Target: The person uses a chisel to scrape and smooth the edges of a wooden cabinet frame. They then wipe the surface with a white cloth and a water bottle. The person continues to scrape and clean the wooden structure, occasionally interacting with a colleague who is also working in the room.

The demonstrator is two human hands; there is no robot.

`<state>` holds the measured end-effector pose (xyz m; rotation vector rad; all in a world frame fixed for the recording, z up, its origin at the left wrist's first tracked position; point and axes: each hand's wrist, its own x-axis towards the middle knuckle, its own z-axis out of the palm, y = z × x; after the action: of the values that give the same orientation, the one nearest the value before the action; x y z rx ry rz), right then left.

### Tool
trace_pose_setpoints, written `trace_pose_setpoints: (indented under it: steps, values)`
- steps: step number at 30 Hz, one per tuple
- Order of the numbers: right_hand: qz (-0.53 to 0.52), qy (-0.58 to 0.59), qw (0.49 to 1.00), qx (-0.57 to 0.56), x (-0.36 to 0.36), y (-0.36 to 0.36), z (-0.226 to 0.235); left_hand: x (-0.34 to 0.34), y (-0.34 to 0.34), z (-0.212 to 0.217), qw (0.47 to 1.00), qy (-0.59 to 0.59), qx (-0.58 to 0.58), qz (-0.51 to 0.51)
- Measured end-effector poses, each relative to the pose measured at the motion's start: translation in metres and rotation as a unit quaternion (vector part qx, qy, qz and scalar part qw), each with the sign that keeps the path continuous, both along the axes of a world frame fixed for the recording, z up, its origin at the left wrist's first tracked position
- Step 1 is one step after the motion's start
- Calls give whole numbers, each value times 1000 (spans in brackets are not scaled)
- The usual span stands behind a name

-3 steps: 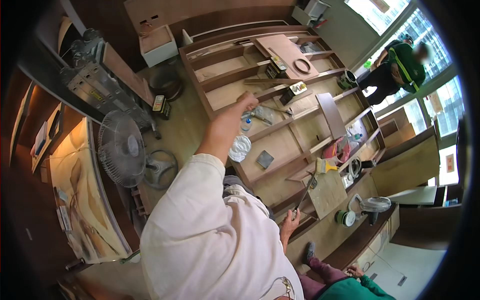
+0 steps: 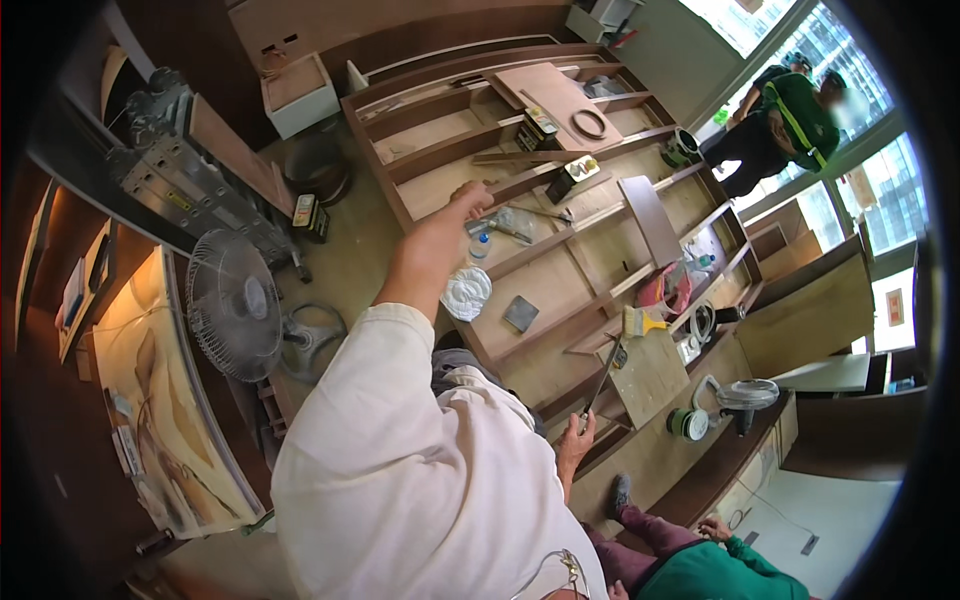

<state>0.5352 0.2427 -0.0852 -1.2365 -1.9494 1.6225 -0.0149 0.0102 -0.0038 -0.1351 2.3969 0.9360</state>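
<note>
The fingers of the right hand [image 2: 576, 438] are closed around the handle of a long tool [image 2: 601, 382], at the near edge of the wooden frame [image 2: 376, 165]. The tool's long axis runs away from the person, leaning to the right; its tip points over the frame's near-right part, near the brush [image 2: 637, 322]. The left hand [image 2: 474, 198] is over the frame's left part, with bent fingers; I cannot tell whether they hold something. Inside the frame, raised edges surround a wide bay with a grey square [image 2: 520, 314]. Along the frame's right side lies a narrow floor strip, with a green can [image 2: 688, 424].
</note>
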Motion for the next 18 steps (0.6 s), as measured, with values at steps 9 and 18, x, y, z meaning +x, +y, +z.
trace_pose_setpoints:
  steps: [9,18]
  values:
    - [5,-19,993,115,-17,7,34,-109,39,-99,953,-19,261,-151]
    - [-17,-35,991,130,14,0,36,-94,112,-68,978,-28,111,-172]
